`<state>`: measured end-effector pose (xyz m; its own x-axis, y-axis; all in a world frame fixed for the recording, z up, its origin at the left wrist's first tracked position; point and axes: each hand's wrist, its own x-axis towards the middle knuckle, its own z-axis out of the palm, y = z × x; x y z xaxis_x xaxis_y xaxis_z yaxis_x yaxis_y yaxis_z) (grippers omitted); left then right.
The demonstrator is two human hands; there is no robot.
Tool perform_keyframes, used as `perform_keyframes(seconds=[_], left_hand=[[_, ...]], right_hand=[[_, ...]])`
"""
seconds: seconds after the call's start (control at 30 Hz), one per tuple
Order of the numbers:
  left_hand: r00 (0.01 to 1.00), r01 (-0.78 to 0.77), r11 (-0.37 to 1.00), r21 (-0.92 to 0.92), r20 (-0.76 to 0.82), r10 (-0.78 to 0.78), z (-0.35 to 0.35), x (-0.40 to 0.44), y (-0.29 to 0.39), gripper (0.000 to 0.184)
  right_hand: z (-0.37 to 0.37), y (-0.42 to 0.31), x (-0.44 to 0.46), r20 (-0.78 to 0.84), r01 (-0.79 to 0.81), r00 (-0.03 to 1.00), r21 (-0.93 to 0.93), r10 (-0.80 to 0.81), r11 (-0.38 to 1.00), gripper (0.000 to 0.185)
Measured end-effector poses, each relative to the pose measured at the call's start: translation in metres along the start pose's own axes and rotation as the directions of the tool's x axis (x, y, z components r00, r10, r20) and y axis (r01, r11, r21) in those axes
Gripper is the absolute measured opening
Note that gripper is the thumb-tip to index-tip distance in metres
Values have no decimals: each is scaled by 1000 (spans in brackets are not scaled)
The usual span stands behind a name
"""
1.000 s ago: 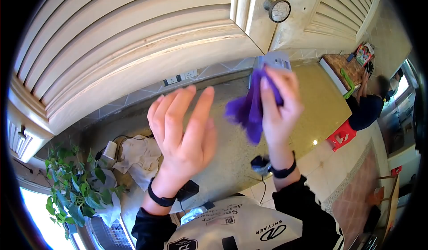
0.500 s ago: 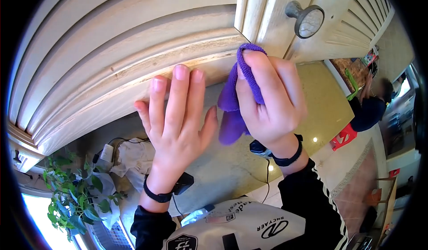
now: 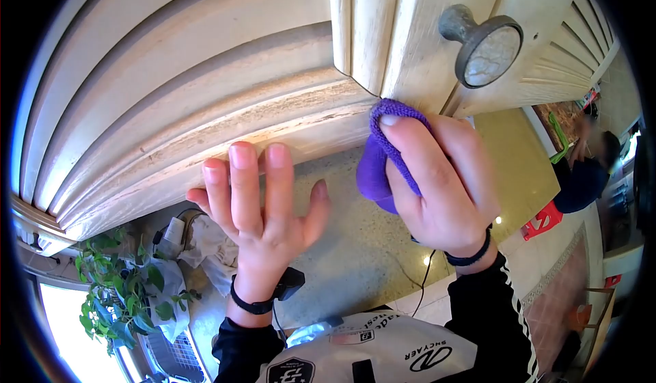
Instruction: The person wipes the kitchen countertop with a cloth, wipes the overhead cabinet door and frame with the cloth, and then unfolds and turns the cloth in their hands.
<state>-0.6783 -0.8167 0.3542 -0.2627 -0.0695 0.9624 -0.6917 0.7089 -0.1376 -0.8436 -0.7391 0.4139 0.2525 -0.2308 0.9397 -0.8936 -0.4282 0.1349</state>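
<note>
A purple cloth [image 3: 377,171] is bunched in my right hand [image 3: 444,185], which is closed with the fabric wrapped over the index fingertip. That covered fingertip presses at the lower corner of a cream louvred cabinet door [image 3: 225,120]. My left hand [image 3: 263,202] is open, its fingertips resting on the door's bottom edge and the thumb held apart. A round knob [image 3: 488,51] with a marbled face and dark metal rim sticks out above my right hand. Worn brown streaks mark the door's lower moulding.
A leafy green plant [image 3: 126,294] stands at lower left beside crumpled white cloth or paper [image 3: 208,246]. Under my hands is a speckled stone surface [image 3: 335,253]. At the right, another person [image 3: 586,178] sits near a red stool [image 3: 543,220].
The view has shifted closer to the door, and the knob looks larger. My right hand with the cloth sits lower and further right in view; my left hand is lower too.
</note>
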Motion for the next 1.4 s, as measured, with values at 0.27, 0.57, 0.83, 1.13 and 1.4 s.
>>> perform_keyframes(seconds=[0.27, 0.57, 0.83, 1.13, 1.4], left_hand=[[998, 47, 999, 24, 39, -48, -6, -2, 4, 50], [995, 76, 996, -48, 70, -73, -9, 2, 4, 57], [997, 65, 997, -30, 32, -64, -3, 2, -2, 47], [995, 63, 997, 35, 71, -66, -14, -8, -9, 47], [993, 1, 999, 39, 115, -6, -18, -12, -22, 51]], right_hand=[[33, -28, 19, -35, -4, 999, 106, 7, 994, 44], [16, 12, 9, -188, 80, 980, 31, -73, 996, 37], [18, 1, 17, -133, 102, 985, -52, -108, 993, 39], [22, -26, 28, 35, -15, 999, -25, 16, 1000, 39], [-8, 3, 19, 82, -26, 996, -22, 28, 999, 34]])
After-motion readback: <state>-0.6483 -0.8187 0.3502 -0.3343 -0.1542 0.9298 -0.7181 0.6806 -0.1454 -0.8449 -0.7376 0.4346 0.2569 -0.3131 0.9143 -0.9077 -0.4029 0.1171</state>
